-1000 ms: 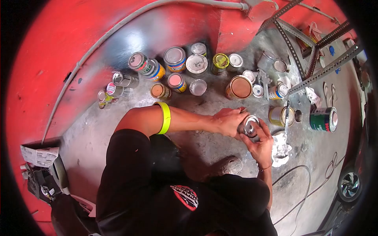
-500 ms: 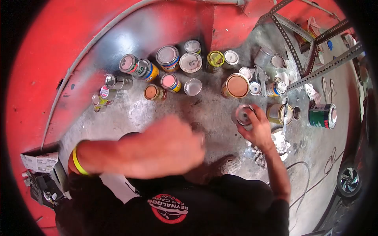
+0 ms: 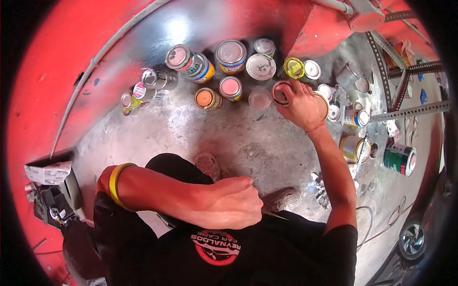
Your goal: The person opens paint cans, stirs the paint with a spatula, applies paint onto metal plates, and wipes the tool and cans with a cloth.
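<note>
My right hand [image 3: 304, 108] is closed on a small round can [image 3: 280, 92], its fingers over the can's top. The can is among the others, just right of a pale translucent cup [image 3: 260, 97] and partly in front of a wide brown-topped can. My left hand [image 3: 236, 202] is in a fist above my lap, with a yellow band on that arm. A thin dark thing shows beside the fist, but the fingers hide what they hold. Near the cup stand a pink-topped can [image 3: 231, 88] and an orange-topped can [image 3: 207, 98].
Several more cans stand along the red wall [image 3: 62, 81]. To the right are a yellowish can [image 3: 355, 148], a green can [image 3: 400, 159], crumpled foil-like material [image 3: 320, 189] and a perforated metal frame [image 3: 410, 112]. A hose [image 3: 366, 224] and a car wheel [image 3: 412, 240] lie at the lower right.
My right hand has carried the small can up and left toward the other cans. My left hand has left the can and drawn back over my lap in a fist. The view has shifted.
</note>
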Available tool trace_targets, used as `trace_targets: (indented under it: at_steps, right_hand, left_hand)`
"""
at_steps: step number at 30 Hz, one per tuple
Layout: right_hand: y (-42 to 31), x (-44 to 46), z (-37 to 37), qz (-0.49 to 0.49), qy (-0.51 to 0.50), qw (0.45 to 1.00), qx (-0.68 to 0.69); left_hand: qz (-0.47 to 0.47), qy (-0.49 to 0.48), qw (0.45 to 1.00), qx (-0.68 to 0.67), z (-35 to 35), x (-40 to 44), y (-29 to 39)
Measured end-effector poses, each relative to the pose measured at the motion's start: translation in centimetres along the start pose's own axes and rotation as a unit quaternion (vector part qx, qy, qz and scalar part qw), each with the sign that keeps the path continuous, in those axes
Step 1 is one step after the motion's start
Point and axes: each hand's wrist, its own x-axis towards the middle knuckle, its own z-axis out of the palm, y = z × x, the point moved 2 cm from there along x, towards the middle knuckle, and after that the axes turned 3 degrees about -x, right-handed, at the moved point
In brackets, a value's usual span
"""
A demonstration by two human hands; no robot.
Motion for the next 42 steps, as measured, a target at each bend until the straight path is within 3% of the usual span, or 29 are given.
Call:
trace_targets:
  at_steps: [1,2,4,5,10,11,13,17,19,20,22,23,25,27,31,38,40,41,42]
  right_hand:
    - [-0.1,0.1,0.0,0.018,0.030,0.999,0.002]
    - [0.1,0.2,0.7,0.022,0.041,0.999,-0.005]
    - [0.4,0.2,1.8,0.037,0.037,0.998,-0.031]
    - [0.7,0.2,2.5,0.043,0.035,0.997,-0.052]
    - [1.6,-1.2,6.8,0.069,0.058,0.992,-0.083]
    - [1.7,-1.6,7.8,0.089,0.011,0.990,-0.113]
    - [1.6,-2.2,8.0,0.114,-0.034,0.983,-0.143]
    - [2.0,-2.9,6.4,0.093,-0.016,0.989,-0.114]
    - [3.0,-3.5,4.4,0.099,0.033,0.989,-0.103]
    - [3.8,-4.2,2.8,0.128,0.027,0.987,-0.092]
    - [6.2,-6.0,1.9,0.159,-0.005,0.986,-0.040]
    - [7.3,-6.9,1.7,0.183,-0.038,0.982,0.016]
    - [8.2,-8.1,1.8,0.177,-0.064,0.982,0.026]
    - [7.5,-8.5,2.2,0.153,-0.020,0.987,0.037]
    - [7.1,-7.8,2.6,0.164,-0.047,0.985,0.025]
    - [8.0,-8.7,2.8,0.178,-0.080,0.980,0.034]
    - [7.5,-8.6,2.4,0.170,-0.087,0.981,0.045]
    - [7.0,-8.6,2.3,0.187,-0.087,0.978,0.031]
    - [6.7,-8.4,2.3,0.205,-0.086,0.975,0.017]
  left_hand:
    - [0.006,0.059,0.998,0.005,0.0,0.0,-0.2]
    - [0.013,0.057,0.998,0.001,0.1,-0.1,-0.5]
    - [0.009,-0.075,0.992,-0.106,0.5,0.2,-1.1]
    - [0.013,-0.078,0.991,-0.107,0.6,0.3,-1.1]
    - [0.030,0.032,0.998,-0.038,2.0,0.3,-0.7]
    - [0.026,0.033,0.998,-0.039,2.2,0.5,-0.8]
    - [0.036,-0.065,0.995,-0.064,2.6,1.1,-0.9]
    - [0.047,-0.002,0.999,-0.012,2.9,2.4,-0.6]
    - [-0.038,-0.288,0.951,-0.107,2.4,4.5,-0.5]
    - [-0.033,-0.292,0.950,-0.108,2.8,4.3,-0.5]
    - [-0.007,-0.150,0.978,-0.144,2.8,4.0,-0.8]
    - [-0.002,-0.155,0.977,-0.145,2.9,4.3,-0.7]
    - [-0.042,-0.307,0.943,-0.124,2.9,5.3,-0.7]
    - [-0.036,-0.303,0.945,-0.114,3.4,5.6,-0.8]
    - [-0.049,-0.341,0.935,-0.083,3.6,6.3,-0.6]
    - [0.001,-0.199,0.977,-0.082,3.9,5.9,-0.3]
    - [0.037,-0.108,0.991,-0.071,3.5,5.9,-0.4]
    - [0.033,-0.112,0.991,-0.069,3.5,6.0,-0.4]
    - [0.002,-0.219,0.972,-0.079,3.9,6.4,-0.5]
